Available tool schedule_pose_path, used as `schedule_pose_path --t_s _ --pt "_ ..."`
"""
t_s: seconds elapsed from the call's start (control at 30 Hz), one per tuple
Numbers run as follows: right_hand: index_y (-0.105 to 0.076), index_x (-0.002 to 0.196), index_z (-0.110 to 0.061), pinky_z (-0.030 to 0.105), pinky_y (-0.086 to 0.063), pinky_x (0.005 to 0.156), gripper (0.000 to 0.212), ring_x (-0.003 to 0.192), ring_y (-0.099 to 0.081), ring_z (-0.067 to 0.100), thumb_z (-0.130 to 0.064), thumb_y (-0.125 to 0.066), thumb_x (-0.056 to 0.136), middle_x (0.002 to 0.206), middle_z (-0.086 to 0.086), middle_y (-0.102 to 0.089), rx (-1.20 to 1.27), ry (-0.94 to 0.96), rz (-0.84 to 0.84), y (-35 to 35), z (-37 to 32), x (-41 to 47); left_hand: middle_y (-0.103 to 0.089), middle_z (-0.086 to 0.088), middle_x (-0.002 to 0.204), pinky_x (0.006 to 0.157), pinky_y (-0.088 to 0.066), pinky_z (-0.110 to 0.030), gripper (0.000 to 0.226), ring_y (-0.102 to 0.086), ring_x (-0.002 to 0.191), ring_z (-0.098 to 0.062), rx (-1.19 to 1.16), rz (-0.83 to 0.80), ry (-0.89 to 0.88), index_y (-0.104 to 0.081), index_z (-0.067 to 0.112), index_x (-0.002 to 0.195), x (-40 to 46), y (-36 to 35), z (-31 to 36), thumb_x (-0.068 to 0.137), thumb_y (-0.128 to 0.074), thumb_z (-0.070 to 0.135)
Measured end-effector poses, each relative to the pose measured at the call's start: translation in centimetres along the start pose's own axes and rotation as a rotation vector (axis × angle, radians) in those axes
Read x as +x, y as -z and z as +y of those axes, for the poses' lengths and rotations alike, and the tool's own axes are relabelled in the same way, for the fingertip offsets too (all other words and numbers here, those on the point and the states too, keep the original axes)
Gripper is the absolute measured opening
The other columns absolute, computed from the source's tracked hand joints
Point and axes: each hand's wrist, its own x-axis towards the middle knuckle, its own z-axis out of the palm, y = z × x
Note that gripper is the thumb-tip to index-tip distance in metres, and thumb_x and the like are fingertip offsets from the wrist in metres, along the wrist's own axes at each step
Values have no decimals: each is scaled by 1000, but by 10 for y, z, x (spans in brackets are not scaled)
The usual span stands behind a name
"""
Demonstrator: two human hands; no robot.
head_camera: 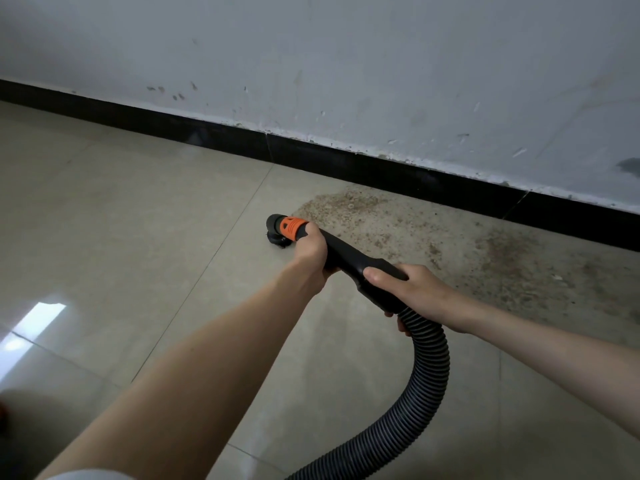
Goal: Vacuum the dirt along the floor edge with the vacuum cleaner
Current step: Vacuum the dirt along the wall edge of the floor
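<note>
A black vacuum wand (349, 258) with an orange collar (292, 227) ends in a small round brush nozzle (277, 239) that rests on the tile floor. My left hand (310, 252) grips the wand just behind the orange collar. My right hand (412, 289) grips the wand's rear end, where the ribbed black hose (427, 368) joins it. A patch of brown gritty dirt (450, 244) spreads over the floor along the black baseboard (346, 161), right of the nozzle. The nozzle sits at the dirt's left edge.
A scuffed white wall (346, 64) rises above the baseboard. Glossy beige tiles (121, 220) stretch to the left and toward me. The hose loops down and off the bottom edge. A dark blurred object (5, 417) shows at the left edge.
</note>
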Motion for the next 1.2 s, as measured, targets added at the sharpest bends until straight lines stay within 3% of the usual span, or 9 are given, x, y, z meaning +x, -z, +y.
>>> schedule_pose_path --t_s 0.1,0.17,0.27,0.4,0.6,0.7,0.83,1.07,1.2 --pt "-60 89 -13 25 -48 41 62 44 -63 20 -71 -66 69 52 -4 -64 -32 26 49 5 10 -2 -56 -11 94 53 -48 -36 40 -58 80 -24 -5 -43 30 -39 7 119 -5 -8 -3 101 -34 42" --pt "-60 92 -16 23 -46 40 53 44 -63 18 -65 -67 72 56 -4 -64 -40 24 74 5 17 -1 -57 -11 100 55 -49 -35 45 -58 82 -24 5 -45 29 -39 7 126 -7 -12 -7 100 -33 44" --pt "-59 91 -19 22 -45 40 57 43 -63 16 -69 -65 64 64 -1 -64 -66 34 84 3 20 5 -56 -13 117 61 -49 -36 52 -57 92 -25 1 -36 7 -36 8 136 -4 -15 -9 100 -34 46" --pt "-58 90 -22 21 -45 39 50 42 -63 17 -67 -66 69 70 2 -65 -76 55 107 1 18 18 -53 -14 127 61 -50 -35 50 -57 105 -28 67 43 -54 -36 8 138 8 -16 0 101 -33 42" --pt "-57 89 -22 20 -45 41 56 41 -62 15 -72 -63 64 71 0 -66 -137 61 122 -1 16 34 -51 -12 115 73 -50 -39 48 -53 96 -28 171 100 -102 -38 9 134 24 -21 7 100 -28 41" --pt "-57 90 -22 21 -46 41 56 40 -61 13 -71 -63 65 72 0 -65 -153 65 147 3 18 39 -55 -12 111 77 -53 -39 43 -58 99 -29 205 106 -120 -41 9 117 34 -26 7 98 -36 47" --pt "-56 89 -21 22 -46 41 53 40 -61 14 -69 -64 67 72 1 -65 -140 65 167 11 30 42 -57 -13 111 71 -53 -37 36 -60 97 -29 260 67 -111 -38 9 110 41 -36 4 99 -37 44" --pt "-55 87 -23 19 -43 39 46 40 -60 13 -65 -66 71 69 0 -65 -123 73 260 30 48 43 -54 -13 110 55 -49 -31 51 -57 92 -26 281 -11 -106 -35 6 133 52 -67 -3 100 -33 44" --pt "-55 86 -23 21 -45 39 43 39 -59 11 -63 -67 74 69 -2 -64 -143 60 311 40 54 44 -53 -13 118 71 -49 -35 57 -56 99 -27 293 -57 -112 -33 2 137 58 -85 -6 100 -34 45"
